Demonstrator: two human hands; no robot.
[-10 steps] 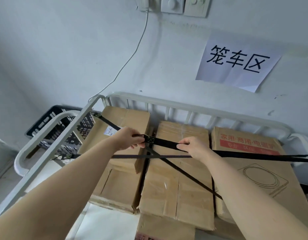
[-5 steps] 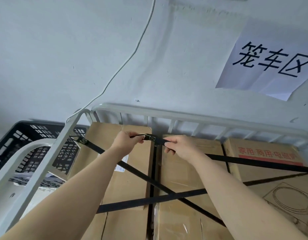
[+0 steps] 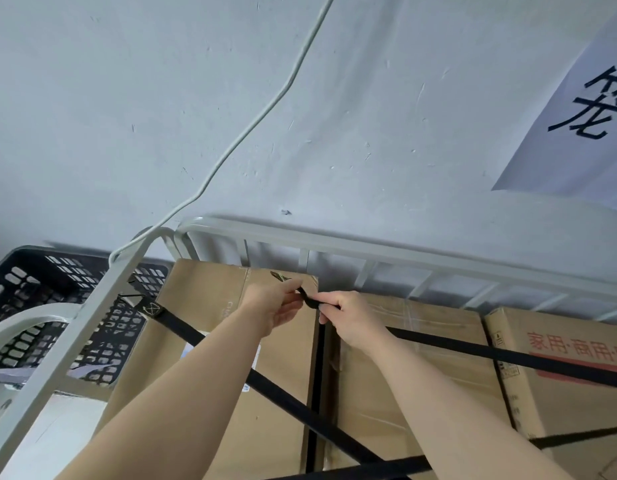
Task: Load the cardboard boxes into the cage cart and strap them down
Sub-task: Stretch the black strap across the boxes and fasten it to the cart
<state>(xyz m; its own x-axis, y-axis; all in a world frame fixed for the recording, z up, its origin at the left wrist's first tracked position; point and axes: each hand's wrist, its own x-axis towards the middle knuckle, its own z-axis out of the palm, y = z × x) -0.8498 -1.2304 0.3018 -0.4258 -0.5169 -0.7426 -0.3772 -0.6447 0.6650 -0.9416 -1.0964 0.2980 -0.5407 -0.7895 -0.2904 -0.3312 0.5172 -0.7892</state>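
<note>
Three cardboard boxes stand side by side inside the white cage cart point(image 3: 352, 251): a left box point(image 3: 210, 306), a middle box point(image 3: 421, 358) and a right box point(image 3: 559, 341) with red print. Black straps cross over them. My left hand point(image 3: 275, 303) and my right hand point(image 3: 348, 317) meet above the gap between the left and middle boxes, both pinching the end of one black strap point(image 3: 507, 358) that runs off to the right. Another black strap point(image 3: 196, 337) runs diagonally from the cart's left rail under my left forearm.
A black slotted plastic crate point(image 3: 33, 299) sits outside the cart at the left. A white cable point(image 3: 265, 109) hangs down the grey wall to the cart's corner. A paper sign point(image 3: 584, 116) with black characters is stuck on the wall at upper right.
Both hands carried the strap end farther toward the cart's back rail and drew closer together. The view shifted left and nearer, so the sign slid toward the right edge.
</note>
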